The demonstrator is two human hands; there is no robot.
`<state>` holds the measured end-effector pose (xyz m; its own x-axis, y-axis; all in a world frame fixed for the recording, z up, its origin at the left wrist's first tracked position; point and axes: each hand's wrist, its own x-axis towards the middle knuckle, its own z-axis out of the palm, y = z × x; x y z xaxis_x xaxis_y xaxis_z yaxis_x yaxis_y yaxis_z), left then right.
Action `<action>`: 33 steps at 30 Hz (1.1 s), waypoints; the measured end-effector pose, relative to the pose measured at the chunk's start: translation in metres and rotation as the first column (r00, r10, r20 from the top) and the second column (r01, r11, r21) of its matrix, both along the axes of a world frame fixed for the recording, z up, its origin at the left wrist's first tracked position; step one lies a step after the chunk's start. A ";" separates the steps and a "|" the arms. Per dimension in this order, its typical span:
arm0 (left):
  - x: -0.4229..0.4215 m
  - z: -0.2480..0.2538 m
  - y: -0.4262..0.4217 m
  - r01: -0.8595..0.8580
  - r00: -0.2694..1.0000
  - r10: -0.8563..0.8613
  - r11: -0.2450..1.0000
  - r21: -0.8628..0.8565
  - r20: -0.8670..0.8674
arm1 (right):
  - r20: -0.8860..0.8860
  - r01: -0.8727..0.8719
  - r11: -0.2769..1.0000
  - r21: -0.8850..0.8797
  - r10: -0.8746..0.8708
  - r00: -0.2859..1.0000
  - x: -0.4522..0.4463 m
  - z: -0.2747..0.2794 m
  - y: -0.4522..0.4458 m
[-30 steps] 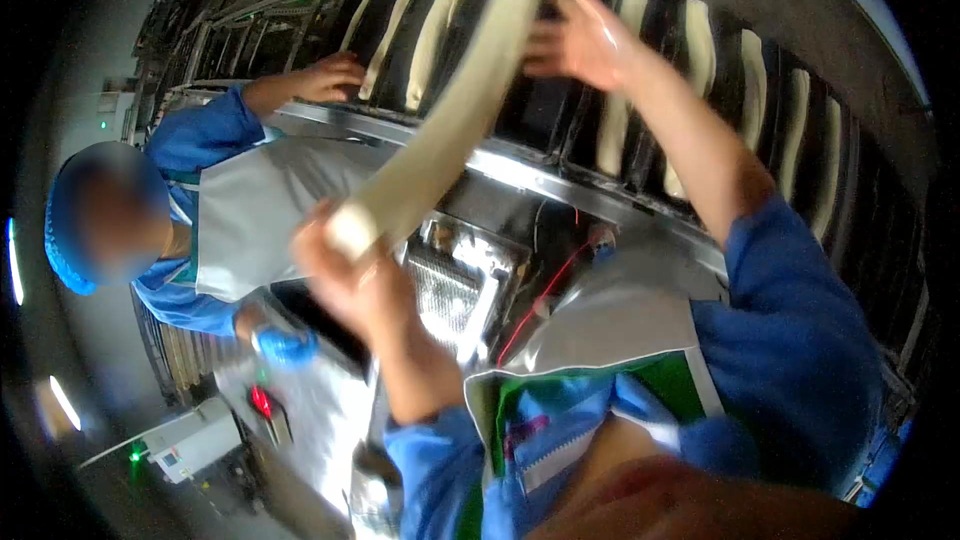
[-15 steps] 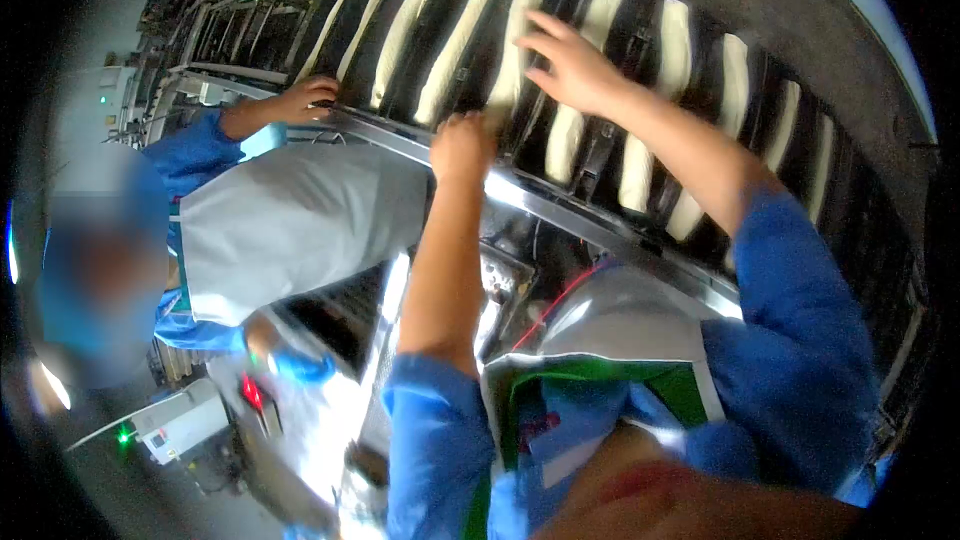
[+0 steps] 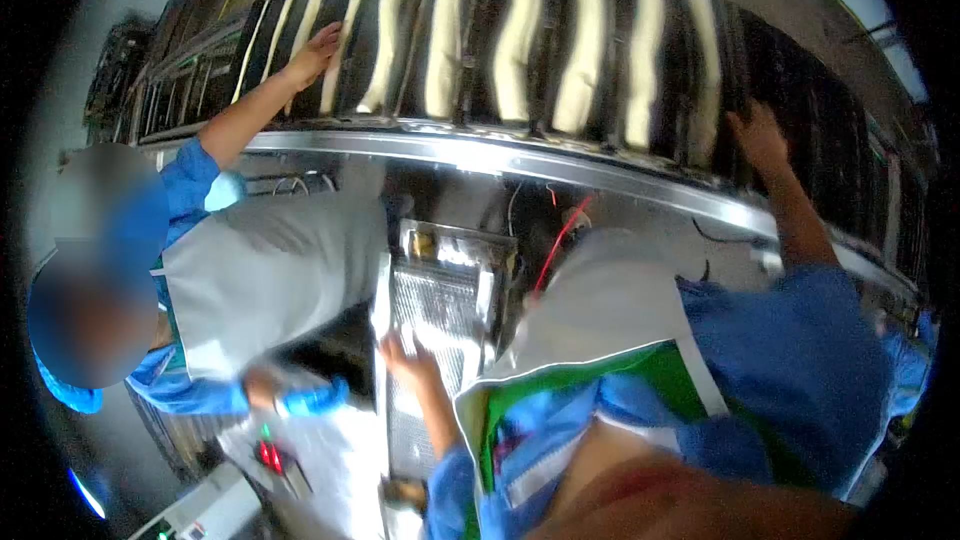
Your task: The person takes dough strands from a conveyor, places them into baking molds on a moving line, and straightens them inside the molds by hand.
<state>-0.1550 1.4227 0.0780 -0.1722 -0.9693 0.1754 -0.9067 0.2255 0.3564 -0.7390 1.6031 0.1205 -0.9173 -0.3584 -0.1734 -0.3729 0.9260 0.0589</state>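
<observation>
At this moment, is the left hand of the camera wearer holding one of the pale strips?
No, the left hand is well apart from the pale strips, which lie along the dark trays.

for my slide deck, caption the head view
Right hand beside a row of pale dough strips on dark trays.

The left grip (image 3: 412, 370), fingers (image 3: 392, 350) parted, sits at seven o'clock, while the right arm (image 3: 801, 225) stretches toward two o'clock, the right grip (image 3: 762, 136) dim and blurred.

Sleeves (image 3: 790, 370) are blue; apron (image 3: 610, 305) grey, green-lined; hands (image 3: 762, 135) bare
</observation>
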 end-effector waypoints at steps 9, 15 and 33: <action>0.130 -0.041 0.143 -0.676 0.722 0.654 0.736 0.029 0.224 | -0.015 -0.302 0.907 -0.293 0.312 0.950 0.004 -0.083 -0.004; 0.175 -0.039 0.186 -0.794 0.608 0.712 0.554 0.250 0.353 | 0.002 -0.332 0.899 -0.287 0.348 0.938 0.056 -0.024 -0.018; 0.191 -0.087 0.208 -0.702 0.667 0.695 0.707 -0.085 0.267 | -0.138 -0.254 0.913 0.319 0.310 0.941 -0.070 -0.144 0.112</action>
<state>0.0360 1.6310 -0.0092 0.5222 -0.8278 0.2050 -0.8519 -0.5175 0.0805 -0.8093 1.7155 -0.0237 -0.8110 -0.5654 -0.1504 -0.5727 0.7145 0.4018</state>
